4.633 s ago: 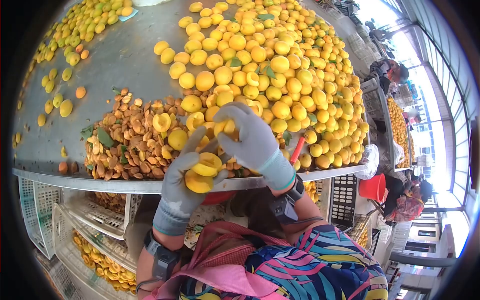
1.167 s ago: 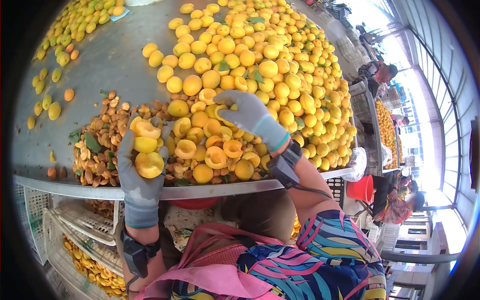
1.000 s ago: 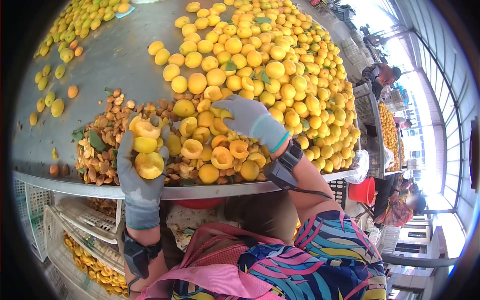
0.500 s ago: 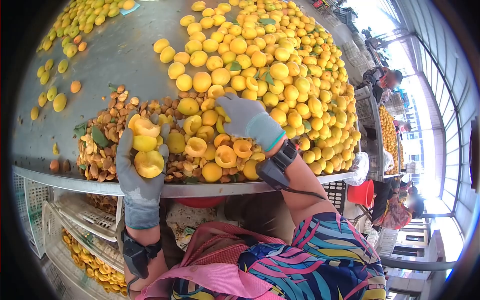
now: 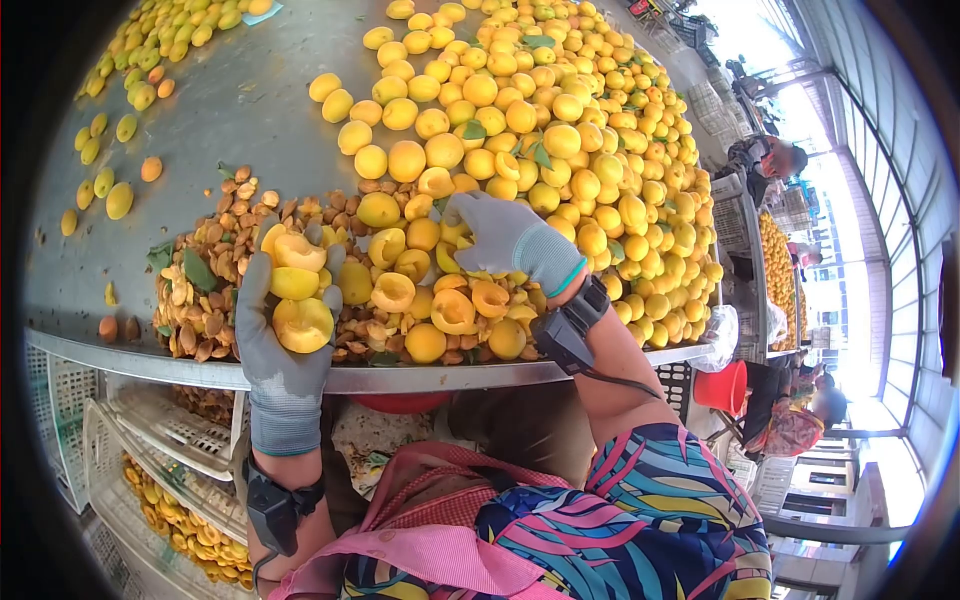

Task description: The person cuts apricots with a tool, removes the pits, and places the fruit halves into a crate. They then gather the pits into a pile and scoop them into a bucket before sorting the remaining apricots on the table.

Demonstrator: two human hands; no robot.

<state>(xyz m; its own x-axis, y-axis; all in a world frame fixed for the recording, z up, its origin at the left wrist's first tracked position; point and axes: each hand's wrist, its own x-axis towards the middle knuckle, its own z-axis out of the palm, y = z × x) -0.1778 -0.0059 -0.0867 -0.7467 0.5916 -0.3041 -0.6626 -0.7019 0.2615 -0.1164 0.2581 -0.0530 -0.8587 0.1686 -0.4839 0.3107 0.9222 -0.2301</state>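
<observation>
My left hand (image 5: 275, 350), in a grey glove, is raised at the table's front edge and holds a stack of apricot halves (image 5: 295, 290) in its palm. My right hand (image 5: 510, 240), also gloved, reaches into the fruit and its fingers close on an apricot (image 5: 447, 243) that they mostly hide. Pitted apricot halves (image 5: 455, 310) lie between the two hands. Behind them spreads a large pile of whole yellow apricots (image 5: 540, 130). A heap of brown pits (image 5: 215, 290) with some leaves lies around my left hand.
The grey metal table (image 5: 230, 110) also bears scattered greenish apricots (image 5: 110, 110) at the far left. White plastic crates (image 5: 170, 440) with halved fruit stand below its edge. A red bucket (image 5: 725, 385) and other people sit at the right.
Earlier both hands split a fruit together at the table edge. Since then they have separated; over the last second my left hand has stayed put and my right hand has shifted slightly among the fruit.
</observation>
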